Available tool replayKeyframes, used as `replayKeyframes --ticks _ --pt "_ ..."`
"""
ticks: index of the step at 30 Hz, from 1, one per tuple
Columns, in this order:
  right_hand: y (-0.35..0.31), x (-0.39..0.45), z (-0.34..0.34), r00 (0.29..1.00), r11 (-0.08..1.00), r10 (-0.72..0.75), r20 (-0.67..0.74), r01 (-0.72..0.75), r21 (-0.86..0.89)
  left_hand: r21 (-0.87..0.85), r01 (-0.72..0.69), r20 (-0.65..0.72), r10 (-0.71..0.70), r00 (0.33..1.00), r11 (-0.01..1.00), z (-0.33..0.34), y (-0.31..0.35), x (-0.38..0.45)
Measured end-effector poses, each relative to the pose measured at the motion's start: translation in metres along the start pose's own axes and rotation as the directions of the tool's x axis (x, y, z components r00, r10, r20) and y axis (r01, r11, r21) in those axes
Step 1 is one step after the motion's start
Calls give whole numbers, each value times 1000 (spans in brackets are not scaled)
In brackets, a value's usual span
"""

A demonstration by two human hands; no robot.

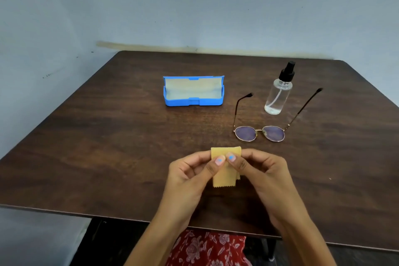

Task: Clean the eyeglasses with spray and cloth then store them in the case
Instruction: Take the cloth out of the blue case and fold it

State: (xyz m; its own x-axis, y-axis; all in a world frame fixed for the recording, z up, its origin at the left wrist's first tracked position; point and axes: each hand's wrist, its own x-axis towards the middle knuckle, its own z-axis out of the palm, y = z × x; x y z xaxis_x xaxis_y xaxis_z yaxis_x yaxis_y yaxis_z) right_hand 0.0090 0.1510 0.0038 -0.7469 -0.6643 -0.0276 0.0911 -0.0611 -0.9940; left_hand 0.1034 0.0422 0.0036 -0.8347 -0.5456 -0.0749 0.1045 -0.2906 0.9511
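Left hand (pixel 190 170) and right hand (pixel 259 168) pinch the cloth's (pixel 225 176) top edge.

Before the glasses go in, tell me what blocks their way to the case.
Nothing visible does. The eyeglasses lie temples unfolded, with bare table between them and the open blue case. The spray bottle stands between the temples, off that path.

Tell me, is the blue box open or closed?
Open. The blue case has its lid standing up, showing the pale lining inside, with nothing in it.
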Motion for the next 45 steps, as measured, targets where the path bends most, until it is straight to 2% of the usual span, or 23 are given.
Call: replayKeyframes --ticks 4,8,12,18,27,35,40,45 --pt "-2 0 -3 999 999 35 9 -35 11 -82 65 39 -62 997 995 -1 0 3" --pt "-3 2 -4 998 999 49 43 -48 -14 -51 103 48 -100 994 993 -6 -2 6" --pt "3 3 -2 1000 994 5 7 -5 -106 -27 133 43 -132 990 991 -8 -3 8" --pt "8 3 2 999 984 -43 -25 38 -173 -27 102 -17 -103 995 994 -5 -5 7" --pt "5 2 2 996 986 -50 -69 39 -161 27 81 -38 -80 996 996 -1 -5 6" --pt "2 4 -6 997 993 78 21 -76 -88 17 54 -16 -54 998 998 -8 -7 6" --pt "1 7 -12 985 985 172 2 -172 0 55 17 -52 -14 999 998 -10 -8 4" --pt "0 8 -15 971 972 236 44 -236 -3 145 -22 -50 30 998 989 -9 -9 0"
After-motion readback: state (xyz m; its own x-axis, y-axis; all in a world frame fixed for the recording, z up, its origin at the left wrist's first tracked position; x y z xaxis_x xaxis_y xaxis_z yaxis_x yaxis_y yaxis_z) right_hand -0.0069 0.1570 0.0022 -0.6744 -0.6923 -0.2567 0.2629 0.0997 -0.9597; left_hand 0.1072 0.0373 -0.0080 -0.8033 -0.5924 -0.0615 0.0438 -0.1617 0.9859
